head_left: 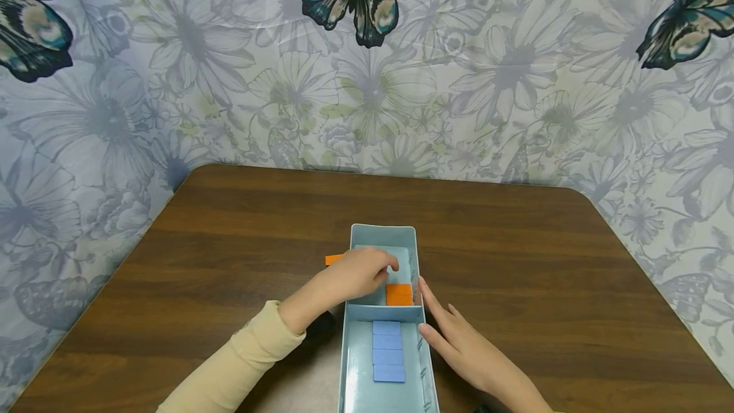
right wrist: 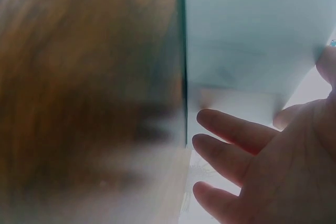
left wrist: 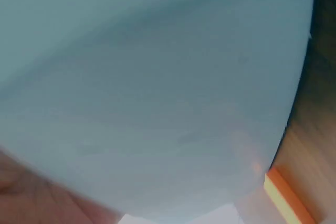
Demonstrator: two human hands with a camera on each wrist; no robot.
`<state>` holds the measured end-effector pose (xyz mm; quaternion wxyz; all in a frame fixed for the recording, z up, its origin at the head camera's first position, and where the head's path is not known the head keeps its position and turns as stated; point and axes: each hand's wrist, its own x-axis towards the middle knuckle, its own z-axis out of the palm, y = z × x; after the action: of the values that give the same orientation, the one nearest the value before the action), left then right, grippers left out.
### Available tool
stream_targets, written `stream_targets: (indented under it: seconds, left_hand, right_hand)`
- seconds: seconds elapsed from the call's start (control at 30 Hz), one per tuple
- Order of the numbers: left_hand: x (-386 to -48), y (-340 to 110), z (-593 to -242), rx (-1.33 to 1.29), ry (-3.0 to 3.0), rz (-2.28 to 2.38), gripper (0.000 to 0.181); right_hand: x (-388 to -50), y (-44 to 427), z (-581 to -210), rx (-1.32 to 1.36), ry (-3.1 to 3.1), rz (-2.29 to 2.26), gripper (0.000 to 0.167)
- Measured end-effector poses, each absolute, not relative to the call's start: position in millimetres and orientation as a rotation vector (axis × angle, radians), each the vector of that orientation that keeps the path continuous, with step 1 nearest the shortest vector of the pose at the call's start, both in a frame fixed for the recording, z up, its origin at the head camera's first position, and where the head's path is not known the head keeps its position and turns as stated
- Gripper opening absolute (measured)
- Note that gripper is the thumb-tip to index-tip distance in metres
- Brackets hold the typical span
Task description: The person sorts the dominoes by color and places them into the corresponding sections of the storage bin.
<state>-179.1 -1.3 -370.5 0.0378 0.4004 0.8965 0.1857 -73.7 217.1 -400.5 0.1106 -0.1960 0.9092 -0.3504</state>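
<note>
A long pale blue box [head_left: 358, 368] stands lengthwise on the table, split by a crosswise divider [head_left: 390, 314]. My left hand [head_left: 358, 273] reaches over its left wall into the far compartment with fingers bent downward. Whatever those fingers hold is hidden. Beside them, an orange tile [head_left: 399, 295] lies against the divider. Several blue tiles [head_left: 388, 357] form a column in the near compartment. My right hand [head_left: 464, 349] rests its fingertips along the box's right outer wall; in the right wrist view its fingers [right wrist: 236, 129] are extended and spread.
Another orange piece [head_left: 333, 260] pokes out on the table just left of the box; the left wrist view shows it as an orange block [left wrist: 289, 198] with a yellowish side. Under everything is a brown wooden table [head_left: 229, 241]. Behind it hangs a floral, butterfly-patterned backdrop [head_left: 373, 94].
</note>
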Motion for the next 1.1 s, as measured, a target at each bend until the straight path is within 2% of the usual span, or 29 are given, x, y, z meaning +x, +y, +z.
stream_targets:
  seconds: [0.77,1.1]
  left_hand:
    - [-182,-41,-354,1.196,2.934,0.880,0.010]
    - [-183,-68,-350,1.005,2.968,0.973,0.013]
  right_hand:
    - [-73,218,-402,-0.608,2.715,-1.032,0.064]
    - [-72,218,-403,-0.559,2.712,-1.004,0.063]
